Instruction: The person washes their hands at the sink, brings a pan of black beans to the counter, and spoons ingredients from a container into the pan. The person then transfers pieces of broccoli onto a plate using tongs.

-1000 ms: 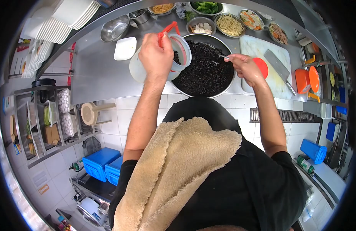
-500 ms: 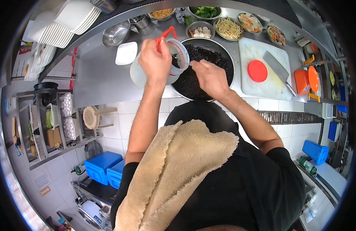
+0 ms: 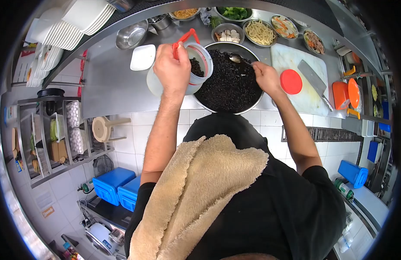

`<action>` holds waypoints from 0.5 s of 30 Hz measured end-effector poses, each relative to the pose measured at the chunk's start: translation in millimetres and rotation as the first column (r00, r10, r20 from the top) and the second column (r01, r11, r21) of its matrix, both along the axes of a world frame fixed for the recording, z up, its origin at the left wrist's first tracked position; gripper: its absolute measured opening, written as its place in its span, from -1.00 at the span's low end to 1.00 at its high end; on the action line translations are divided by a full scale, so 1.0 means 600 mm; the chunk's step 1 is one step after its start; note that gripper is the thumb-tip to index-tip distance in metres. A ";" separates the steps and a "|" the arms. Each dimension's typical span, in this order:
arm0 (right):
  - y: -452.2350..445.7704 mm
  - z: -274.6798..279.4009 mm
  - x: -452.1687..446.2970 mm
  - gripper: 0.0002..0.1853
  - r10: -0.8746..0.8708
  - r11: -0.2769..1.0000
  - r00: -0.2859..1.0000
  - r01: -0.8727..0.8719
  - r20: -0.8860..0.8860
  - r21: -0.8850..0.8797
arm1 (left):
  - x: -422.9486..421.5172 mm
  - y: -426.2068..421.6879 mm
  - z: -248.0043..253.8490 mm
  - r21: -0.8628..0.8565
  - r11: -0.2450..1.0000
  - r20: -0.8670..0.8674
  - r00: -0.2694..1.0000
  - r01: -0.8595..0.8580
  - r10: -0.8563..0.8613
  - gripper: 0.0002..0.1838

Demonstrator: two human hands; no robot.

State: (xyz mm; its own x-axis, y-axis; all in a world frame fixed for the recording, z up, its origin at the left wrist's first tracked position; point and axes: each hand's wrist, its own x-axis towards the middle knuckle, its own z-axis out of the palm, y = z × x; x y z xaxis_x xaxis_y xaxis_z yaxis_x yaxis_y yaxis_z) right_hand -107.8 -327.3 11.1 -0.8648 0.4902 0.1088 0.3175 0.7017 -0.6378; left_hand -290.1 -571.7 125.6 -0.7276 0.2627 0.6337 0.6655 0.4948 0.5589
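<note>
My left hand (image 3: pixel 172 69) is closed round the red handle (image 3: pixel 185 37) of a tilted plastic jar (image 3: pixel 208 65), left of the black grains (image 3: pixel 228 89); my right hand (image 3: pixel 266 79) pinches a metal spoon (image 3: pixel 235 58) over their far side.

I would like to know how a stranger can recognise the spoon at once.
On the steel counter, find the wide metal bowl holding dark food. At its right side, the right hand holds the spoon. Its small, shiny, rounded head shows against the dark food, unlike the broad cleaver lying on the cutting board.
</note>
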 end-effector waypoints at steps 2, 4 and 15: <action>-0.006 -0.026 -0.019 -0.73 0.058 0.992 0.997 -0.064 0.057 0.110 | 0.001 0.001 0.002 0.006 1.000 0.003 1.000 0.010 -0.010 -0.77; -0.026 -0.025 -0.033 -0.74 0.101 0.995 0.985 -0.099 0.138 -0.023 | 0.006 -0.001 0.004 0.017 1.000 0.010 1.000 0.015 -0.015 -0.77; -0.036 -0.064 -0.041 -0.79 0.114 0.692 0.989 -0.008 0.098 -0.722 | 0.011 -0.007 0.005 0.038 0.999 0.020 1.000 0.010 -0.011 -0.74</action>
State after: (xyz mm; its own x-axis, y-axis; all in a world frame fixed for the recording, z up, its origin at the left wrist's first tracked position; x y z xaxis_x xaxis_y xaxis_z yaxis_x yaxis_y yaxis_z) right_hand -132.2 -349.0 -27.2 -0.8754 0.3185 -0.3636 0.4036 0.0675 -0.9125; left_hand -283.3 -576.0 128.6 -0.7379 0.2462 0.6285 0.6587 0.4659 0.5908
